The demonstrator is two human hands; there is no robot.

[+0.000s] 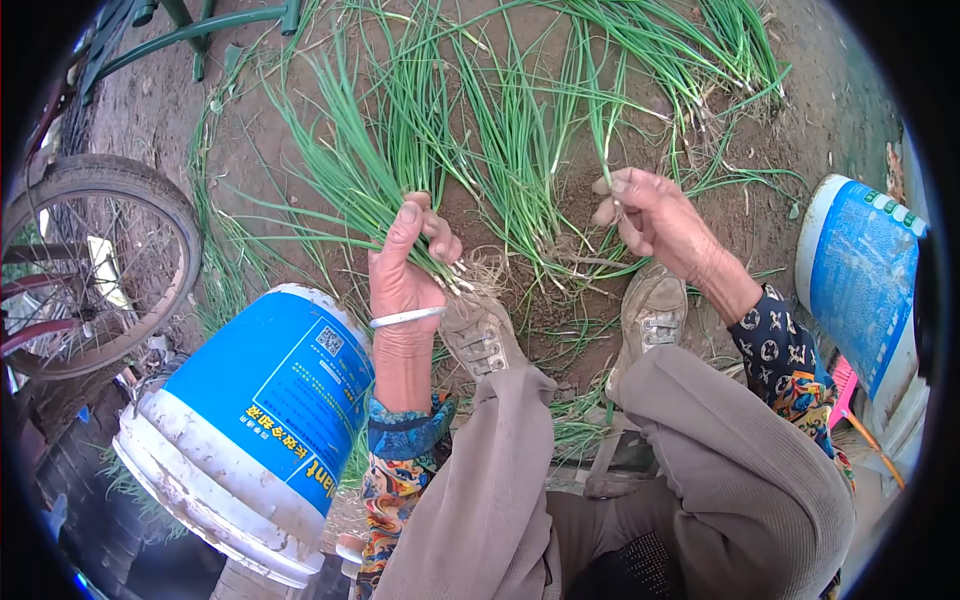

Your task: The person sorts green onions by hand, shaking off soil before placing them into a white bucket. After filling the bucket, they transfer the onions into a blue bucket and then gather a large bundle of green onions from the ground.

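Observation:
My left hand (405, 270), with a pale bangle on its wrist, is closed around a bunch of green onions (350, 165). Their leaves fan up and to the left, while white ends and fine roots poke out below the fingers. Between the thumb and fingers of my right hand (668, 222) is a thin green onion stalk (603, 125), its leaves pointing up. Loose green onions (525, 165) lie on the soil between both hands, roots toward me. A thicker heap of green onions (690, 60) spreads at the upper right.
A blue-and-white bucket (265, 400) lies tilted at the left, below a bicycle wheel (100, 265). Another blue-and-white bucket (865, 275) is at the right, near a pink object (843, 388). Green metal legs (200, 35) stand at the upper left. My shoes (482, 338) rest on the soil.

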